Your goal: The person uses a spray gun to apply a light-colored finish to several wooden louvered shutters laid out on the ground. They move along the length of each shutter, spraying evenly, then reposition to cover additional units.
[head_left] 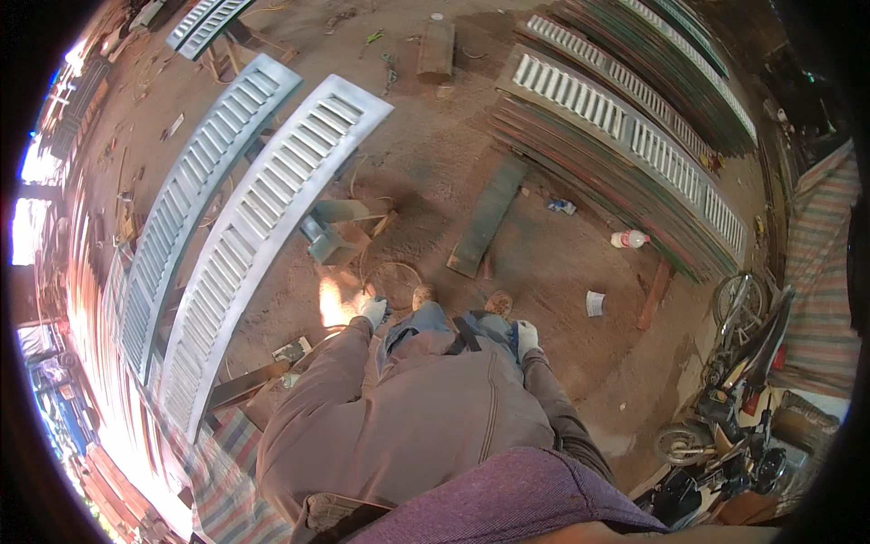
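- Slatted pale panel [249, 222]: at left in the scene, near a bluish panel [195, 177] farther left; apparently propped on the metal stand [328, 245] to keep it off the dirt floor [562, 263].
- Left hand [372, 312]: white-gloved, low and apart from the panel, perhaps left free for balance; I cannot tell how closed it is or whether it holds anything.
- Right hand [526, 337]: gloved too, hanging low; its grip cannot be made out.

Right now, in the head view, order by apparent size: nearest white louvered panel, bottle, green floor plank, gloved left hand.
Largest: nearest white louvered panel
Next: green floor plank
Smallest: bottle and gloved left hand, too alike to rank
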A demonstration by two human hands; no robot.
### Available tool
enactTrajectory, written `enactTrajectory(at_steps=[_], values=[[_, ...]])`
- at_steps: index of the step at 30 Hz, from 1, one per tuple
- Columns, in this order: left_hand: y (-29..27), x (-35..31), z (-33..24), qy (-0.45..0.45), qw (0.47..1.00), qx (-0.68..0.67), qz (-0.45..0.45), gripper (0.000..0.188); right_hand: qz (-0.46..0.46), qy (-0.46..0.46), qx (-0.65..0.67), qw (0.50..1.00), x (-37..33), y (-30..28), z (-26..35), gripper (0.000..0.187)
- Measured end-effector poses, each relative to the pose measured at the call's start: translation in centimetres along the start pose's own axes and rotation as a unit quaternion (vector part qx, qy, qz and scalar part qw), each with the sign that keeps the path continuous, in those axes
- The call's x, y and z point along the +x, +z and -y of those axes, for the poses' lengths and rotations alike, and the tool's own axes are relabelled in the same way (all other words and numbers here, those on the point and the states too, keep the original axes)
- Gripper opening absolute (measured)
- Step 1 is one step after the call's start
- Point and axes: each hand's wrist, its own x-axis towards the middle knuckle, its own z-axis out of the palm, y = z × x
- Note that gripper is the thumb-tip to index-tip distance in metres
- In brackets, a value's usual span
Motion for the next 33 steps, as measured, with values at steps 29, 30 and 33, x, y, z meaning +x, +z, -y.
enactTrajectory(at_steps=[29, 30, 33], values=[[18.5, -12.4, 4.4, 0.068, 0.947, -0.070, -0.308, 0.044, 0.276, -0.470, -0.622, 0.562, 26.8, -20.4, -1.8, 0.026], [17.3, -13.0, 5.6, 0.051, 0.945, -0.073, -0.313, 0.047, 0.264, -0.500, -0.614, 0.551, 28.0, -19.5, -0.8, 0.026], [18.6, -16.0, 20.4, -0.130, 0.901, -0.192, -0.366, 0.051, 0.302, -0.366, -0.437, 0.764, 23.4, -15.8, 4.5, 0.021]])
